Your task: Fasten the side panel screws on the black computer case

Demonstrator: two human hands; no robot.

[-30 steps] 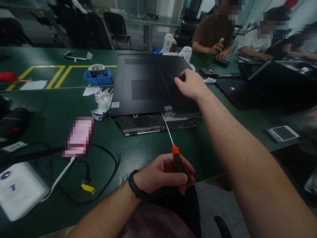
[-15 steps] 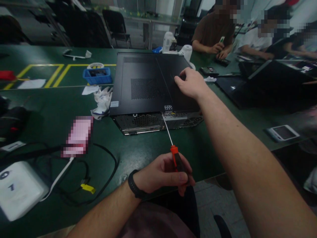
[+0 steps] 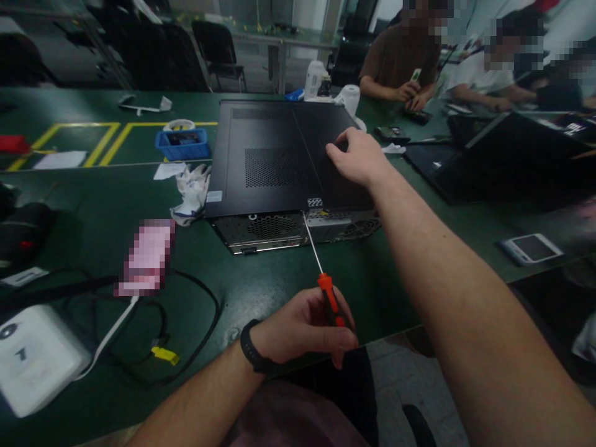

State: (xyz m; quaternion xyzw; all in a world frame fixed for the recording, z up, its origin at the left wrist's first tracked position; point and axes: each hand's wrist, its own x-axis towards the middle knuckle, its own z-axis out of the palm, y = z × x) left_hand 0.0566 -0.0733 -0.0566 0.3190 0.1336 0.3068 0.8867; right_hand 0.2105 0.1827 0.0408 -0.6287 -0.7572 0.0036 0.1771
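Note:
A black computer case (image 3: 265, 127) lies on its side on the green table, its metal rear panel facing me. My left hand (image 3: 311, 329) is closed around the red and black handle of a screwdriver (image 3: 326, 287). The long shaft slants up and away, its tip at the top edge of the rear panel near the middle. Whatever the tip touches is too small to make out. On the case's top face, right of centre, rests my right hand (image 3: 357, 155), with thumb and forefinger apart and nothing held; its other fingers are partly hidden.
White gloves (image 3: 192, 194) lie left of the case, near a blue bin (image 3: 182, 144). Closer in are a pink phone (image 3: 149, 254), black cables and a white box (image 3: 40, 360). At right lie a small framed device (image 3: 531, 248) and dark panels (image 3: 507, 158). Co-workers (image 3: 395, 62) sit beyond.
The screwdriver handle has turned in my left hand, showing more red, and shifted slightly left. My right hand stays on the case.

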